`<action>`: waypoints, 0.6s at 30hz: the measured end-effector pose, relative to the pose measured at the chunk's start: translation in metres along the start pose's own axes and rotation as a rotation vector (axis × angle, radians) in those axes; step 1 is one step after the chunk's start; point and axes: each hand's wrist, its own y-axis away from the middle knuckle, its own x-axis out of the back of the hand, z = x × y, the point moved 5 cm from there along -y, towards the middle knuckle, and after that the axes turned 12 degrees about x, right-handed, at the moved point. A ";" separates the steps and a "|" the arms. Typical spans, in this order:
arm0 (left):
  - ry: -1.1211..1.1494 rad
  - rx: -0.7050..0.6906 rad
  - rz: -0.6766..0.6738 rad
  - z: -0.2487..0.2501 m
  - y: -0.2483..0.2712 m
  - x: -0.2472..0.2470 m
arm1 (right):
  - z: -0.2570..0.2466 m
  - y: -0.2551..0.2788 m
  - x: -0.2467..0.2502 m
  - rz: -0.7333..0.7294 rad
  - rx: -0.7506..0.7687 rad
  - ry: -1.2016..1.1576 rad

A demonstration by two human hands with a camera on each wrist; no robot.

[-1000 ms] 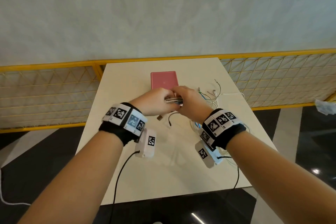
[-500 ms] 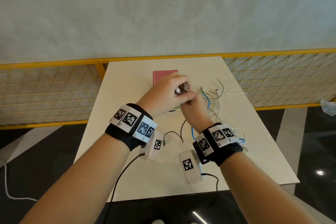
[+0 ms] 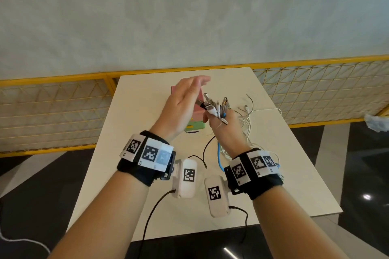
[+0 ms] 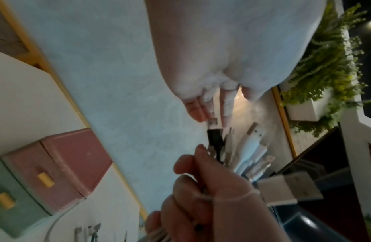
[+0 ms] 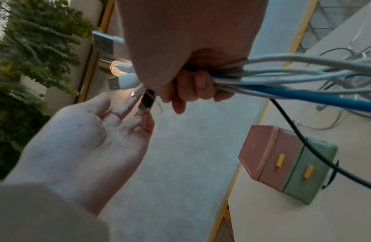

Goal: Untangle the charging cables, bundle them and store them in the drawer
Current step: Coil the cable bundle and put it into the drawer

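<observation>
Lifting noted: right hand (image 3: pixel 226 126) now grips the charging cables (image 5: pixel 283 78) raised off the table; left hand (image 3: pixel 185 107), opened flat at 10 o'clock, released them. Plug ends aligned; bundling next.

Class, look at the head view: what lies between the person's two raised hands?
The plug ends of the cables, fanned out from the right hand toward the open left hand.
</observation>
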 end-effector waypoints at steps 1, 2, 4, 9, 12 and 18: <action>-0.021 0.038 -0.066 0.002 -0.001 -0.003 | -0.001 0.002 -0.001 -0.010 0.004 -0.010; -0.048 0.064 -0.157 0.007 0.000 -0.009 | -0.004 0.004 -0.002 -0.011 0.007 -0.024; -0.135 0.040 -0.288 0.013 0.006 -0.024 | -0.008 0.007 -0.004 -0.001 0.012 -0.038; -0.213 -0.002 -0.333 0.007 0.010 -0.031 | -0.014 0.013 0.001 0.005 0.006 -0.097; -0.071 0.055 -0.419 0.011 0.014 -0.030 | -0.020 0.016 0.003 -0.040 0.033 -0.074; -0.291 -0.212 -0.422 0.021 0.021 -0.044 | -0.018 0.017 0.000 -0.033 0.055 0.046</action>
